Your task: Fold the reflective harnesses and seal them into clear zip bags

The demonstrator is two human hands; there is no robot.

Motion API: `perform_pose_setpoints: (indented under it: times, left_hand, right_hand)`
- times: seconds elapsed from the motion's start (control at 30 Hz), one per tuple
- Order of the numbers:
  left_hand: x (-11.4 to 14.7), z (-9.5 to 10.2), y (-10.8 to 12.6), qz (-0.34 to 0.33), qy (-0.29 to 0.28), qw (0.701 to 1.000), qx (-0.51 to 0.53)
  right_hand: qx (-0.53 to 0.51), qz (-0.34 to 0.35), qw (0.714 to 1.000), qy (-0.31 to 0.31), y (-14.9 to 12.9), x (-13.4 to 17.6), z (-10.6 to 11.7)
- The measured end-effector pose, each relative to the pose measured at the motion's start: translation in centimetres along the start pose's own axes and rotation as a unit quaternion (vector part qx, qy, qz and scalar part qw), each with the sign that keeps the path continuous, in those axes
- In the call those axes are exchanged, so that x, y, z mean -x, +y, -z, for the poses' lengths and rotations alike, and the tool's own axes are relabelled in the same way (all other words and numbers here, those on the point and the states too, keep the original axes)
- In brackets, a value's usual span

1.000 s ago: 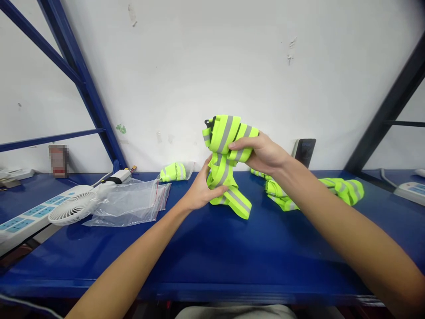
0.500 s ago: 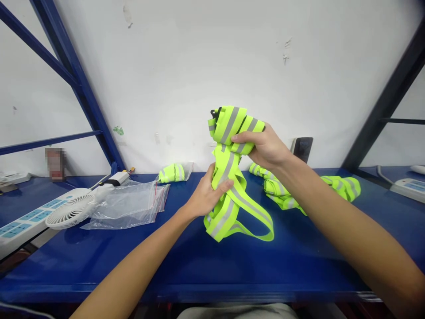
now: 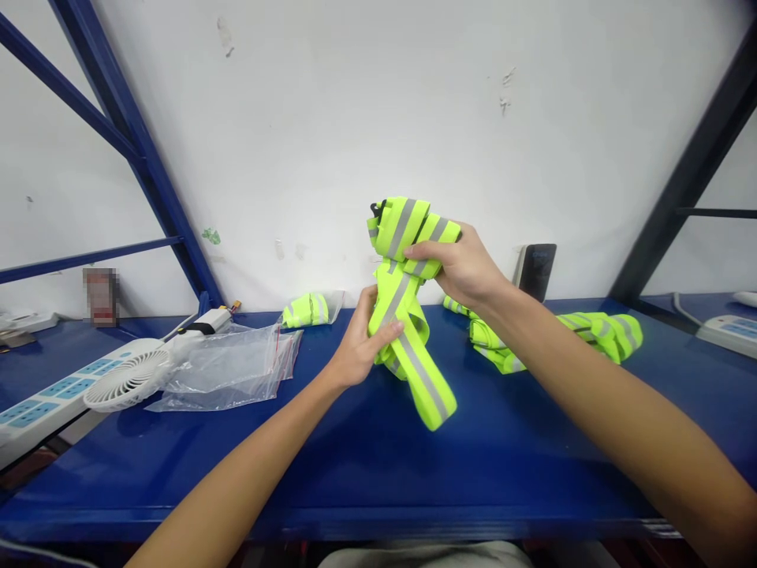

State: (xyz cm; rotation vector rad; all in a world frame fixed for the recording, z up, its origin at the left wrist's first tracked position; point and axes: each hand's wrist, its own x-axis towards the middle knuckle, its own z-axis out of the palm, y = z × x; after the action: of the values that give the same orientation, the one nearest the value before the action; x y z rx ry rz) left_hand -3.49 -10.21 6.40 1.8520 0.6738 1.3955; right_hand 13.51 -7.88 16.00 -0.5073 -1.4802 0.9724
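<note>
Raised above the blue table is a yellow-green reflective strap bundle (image 3: 403,296) with a grey stripe along its bands. My right hand (image 3: 464,260) grips its rolled upper part, thumb across the front, fingers hidden behind. Black plastic clips (image 3: 377,210) poke out at the top left of the roll. Lower down, my left hand (image 3: 362,339) is closed around the middle of the straps, its thumb pressed on the front. A loose folded end hangs down to the right below that hand.
Clear zip bags (image 3: 230,367) and a white fan (image 3: 130,379) lie left beside a power strip (image 3: 65,390). A bagged strap roll (image 3: 306,310) sits near the wall. More reflective straps (image 3: 603,331) lie behind my right arm on the blue table (image 3: 378,473). A dark phone-like device (image 3: 537,270) leans at the wall.
The wide loop hanging at the right has drawn together into a narrow folded end. Both hands and the bundle have shifted slightly left, still gripping the same places.
</note>
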Motion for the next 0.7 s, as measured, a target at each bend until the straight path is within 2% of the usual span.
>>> perform_pose_setpoints:
  times: [0.1, 0.17, 0.27, 0.33, 0.47, 0.6, 0.67, 0.7]
  left_hand:
    - [-0.1, 0.6, -0.1, -0.040, 0.040, 0.998, 0.005]
    - [-0.3, 1.2, 0.1, -0.075, 0.052, 0.994, -0.058]
    - [-0.5, 2.1, 0.5, -0.128, 0.009, 0.972, -0.196]
    - [-0.6, 2.5, 0.8, -0.140, -0.015, 0.958, -0.250]
    - [-0.7, 2.8, 0.9, -0.113, -0.040, 0.940, -0.319]
    - [-0.5, 2.6, 0.1, -0.073, -0.132, 0.929, -0.337]
    - [-0.5, 2.5, -0.5, -0.073, -0.136, 0.931, -0.330]
    - [-0.6, 2.4, -0.8, -0.070, -0.118, 0.935, -0.328]
  right_hand:
    - [0.009, -0.014, 1.000, -0.021, 0.3, 0.1, 0.0]
    - [0.016, -0.026, 0.999, -0.044, 0.2, 0.1, 0.1]
    - [0.041, -0.040, 0.996, -0.067, 0.0, 0.3, 0.1]
    - [0.076, -0.043, 0.993, -0.076, -0.3, 0.5, 0.0]
    - [0.126, -0.040, 0.987, -0.089, -0.6, 0.6, -0.1]
    - [0.110, -0.044, 0.991, -0.057, -0.8, 0.1, 0.8]
    - [0.088, -0.044, 0.994, -0.046, -1.0, -0.3, 1.7]
    - [0.077, -0.047, 0.995, -0.043, -1.1, -0.5, 2.1]
